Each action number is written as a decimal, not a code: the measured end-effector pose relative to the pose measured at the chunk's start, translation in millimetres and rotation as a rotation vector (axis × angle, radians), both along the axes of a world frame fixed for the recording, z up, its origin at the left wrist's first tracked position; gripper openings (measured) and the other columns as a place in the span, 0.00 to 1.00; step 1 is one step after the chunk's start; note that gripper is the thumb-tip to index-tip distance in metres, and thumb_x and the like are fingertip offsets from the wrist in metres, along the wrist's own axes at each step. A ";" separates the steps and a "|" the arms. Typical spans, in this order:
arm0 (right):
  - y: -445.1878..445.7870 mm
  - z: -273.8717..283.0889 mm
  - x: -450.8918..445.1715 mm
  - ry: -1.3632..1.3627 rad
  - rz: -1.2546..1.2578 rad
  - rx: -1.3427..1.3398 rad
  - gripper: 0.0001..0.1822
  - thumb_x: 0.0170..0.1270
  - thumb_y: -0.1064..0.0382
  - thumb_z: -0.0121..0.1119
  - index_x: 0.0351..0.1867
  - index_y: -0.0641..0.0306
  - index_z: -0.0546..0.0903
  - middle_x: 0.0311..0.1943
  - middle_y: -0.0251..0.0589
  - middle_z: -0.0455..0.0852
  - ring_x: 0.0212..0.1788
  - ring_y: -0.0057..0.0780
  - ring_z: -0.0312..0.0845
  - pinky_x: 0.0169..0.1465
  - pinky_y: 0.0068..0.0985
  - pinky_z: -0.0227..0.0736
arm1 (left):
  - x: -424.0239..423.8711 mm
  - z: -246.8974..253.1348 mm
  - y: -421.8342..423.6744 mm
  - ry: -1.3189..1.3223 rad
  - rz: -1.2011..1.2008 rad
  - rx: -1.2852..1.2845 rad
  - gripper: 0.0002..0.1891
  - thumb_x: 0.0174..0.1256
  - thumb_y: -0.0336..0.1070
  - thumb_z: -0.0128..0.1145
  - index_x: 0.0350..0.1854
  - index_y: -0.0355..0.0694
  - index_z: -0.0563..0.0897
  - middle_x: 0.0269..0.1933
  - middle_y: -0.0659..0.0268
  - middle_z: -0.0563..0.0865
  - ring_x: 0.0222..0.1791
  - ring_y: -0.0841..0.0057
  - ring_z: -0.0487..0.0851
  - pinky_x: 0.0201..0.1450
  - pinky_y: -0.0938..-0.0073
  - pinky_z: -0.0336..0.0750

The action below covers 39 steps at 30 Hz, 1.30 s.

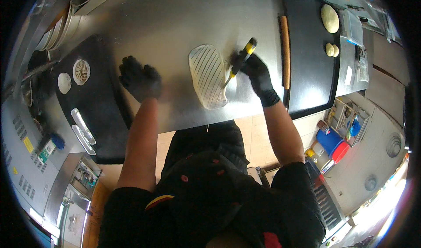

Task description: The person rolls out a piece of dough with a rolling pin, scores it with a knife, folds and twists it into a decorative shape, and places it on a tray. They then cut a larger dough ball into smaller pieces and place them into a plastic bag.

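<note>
On the steel worktop before me lies a flat oval sheet of dough with several slanting, roughly parallel cuts. My right hand, in a black glove, grips a yellow-and-black knife, whose blade points down at the dough's right edge. Whether the tip touches the dough I cannot tell. To the left of the sheet, my gloved left hand is over the worktop, fingers somewhat spread, holding nothing.
A wooden rolling pin lies along a dark tray at right, which bears a large dough piece and two small balls. The left black tray holds two round pieces and metal-looking pieces. Plates stand upper left.
</note>
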State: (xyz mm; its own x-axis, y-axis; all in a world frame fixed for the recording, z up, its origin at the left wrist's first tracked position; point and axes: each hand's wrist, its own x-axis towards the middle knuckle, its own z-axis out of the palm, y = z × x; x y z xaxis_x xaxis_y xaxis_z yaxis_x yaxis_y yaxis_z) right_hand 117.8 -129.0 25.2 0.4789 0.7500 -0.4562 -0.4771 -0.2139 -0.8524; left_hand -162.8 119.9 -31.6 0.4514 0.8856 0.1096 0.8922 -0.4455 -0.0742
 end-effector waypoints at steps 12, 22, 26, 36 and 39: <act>-4.0 10.9 -0.9 -0.047 0.018 -0.004 0.17 0.77 0.70 0.57 0.64 0.68 0.78 0.56 0.46 0.87 0.58 0.33 0.84 0.68 0.35 0.77 | -11.7 -17.3 9.7 -0.145 0.016 -0.167 0.38 0.73 0.52 0.43 0.81 0.38 0.62 0.83 0.53 0.63 0.82 0.53 0.59 0.81 0.46 0.52; -26.1 -7.5 -16.3 0.176 -0.058 0.028 0.16 0.75 0.69 0.61 0.62 0.67 0.80 0.57 0.45 0.86 0.59 0.35 0.84 0.69 0.35 0.78 | -2.9 -5.4 4.6 0.061 -0.042 0.036 0.36 0.74 0.53 0.45 0.78 0.37 0.66 0.81 0.51 0.65 0.80 0.49 0.62 0.78 0.43 0.56; -17.9 14.2 9.7 -0.035 0.013 -0.007 0.18 0.75 0.70 0.61 0.64 0.69 0.78 0.57 0.46 0.87 0.59 0.36 0.84 0.70 0.36 0.76 | -0.8 -4.9 1.7 0.031 -0.032 0.032 0.36 0.74 0.54 0.44 0.78 0.38 0.66 0.80 0.50 0.66 0.80 0.49 0.62 0.78 0.43 0.56; -28.3 3.4 15.0 -0.133 -0.004 -0.027 0.19 0.72 0.69 0.63 0.62 0.69 0.79 0.53 0.45 0.89 0.56 0.35 0.86 0.68 0.32 0.77 | -38.7 -69.9 27.8 -0.706 -0.048 -0.187 0.31 0.78 0.58 0.41 0.74 0.44 0.75 0.74 0.59 0.77 0.75 0.58 0.71 0.74 0.45 0.61; -37.8 20.1 2.7 0.092 -0.158 0.051 0.20 0.76 0.65 0.59 0.64 0.71 0.76 0.57 0.49 0.87 0.60 0.39 0.84 0.70 0.34 0.75 | -30.1 -56.8 24.0 -0.579 -0.109 -0.260 0.37 0.74 0.62 0.40 0.72 0.36 0.75 0.74 0.49 0.74 0.72 0.47 0.71 0.74 0.42 0.61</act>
State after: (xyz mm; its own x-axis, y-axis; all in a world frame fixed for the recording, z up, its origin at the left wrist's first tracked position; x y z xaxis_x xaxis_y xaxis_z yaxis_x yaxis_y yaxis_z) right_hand 120.6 -166.8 45.2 0.5506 0.6919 -0.4670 -0.5779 -0.0878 -0.8114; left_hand -192.9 143.9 -88.4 0.4727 0.8683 0.1506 0.7039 -0.4749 0.5282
